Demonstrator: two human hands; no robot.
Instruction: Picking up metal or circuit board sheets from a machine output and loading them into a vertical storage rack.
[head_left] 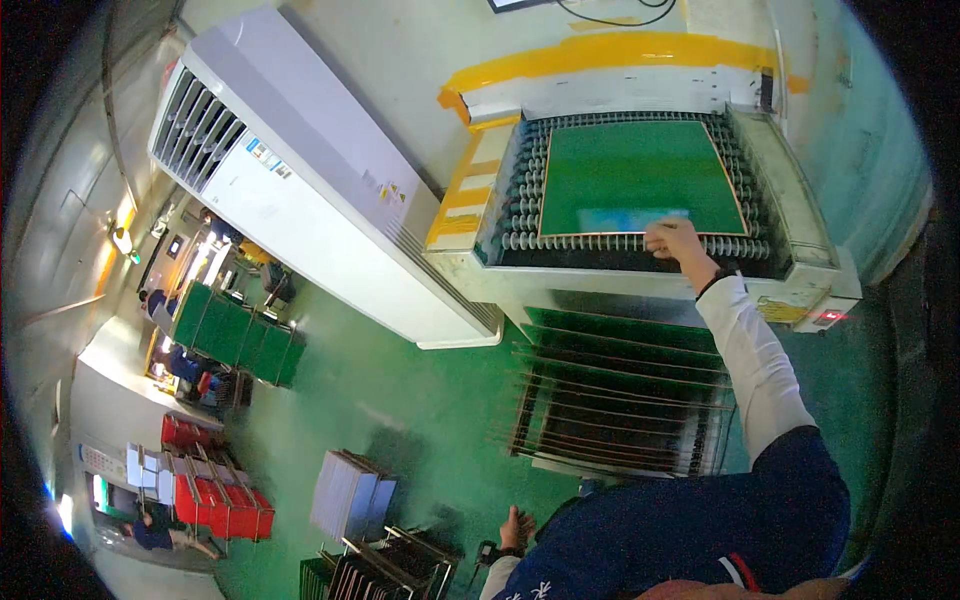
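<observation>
A green rectangular panel [640,175] with copper-coloured edges lies flat on the rollers of a conveyor machine [515,240]. My right hand [678,243] reaches over the panel's near edge, fingers bent in and drawn together. Whether the fingertips grip that edge or something else is hidden. Down by my side hangs my left hand [516,528], thumb apart from loosely bent fingers, with nothing seen in it. Below the machine's front, a rack [620,400] holds several green panels standing in a row.
A tall white floor-standing air conditioner [330,220] leans into view left of the machine. On the green floor stand a stack of pale panels [352,495], a dark rack [390,570] and red panels on a rack [225,508]. Other people work at the far left.
</observation>
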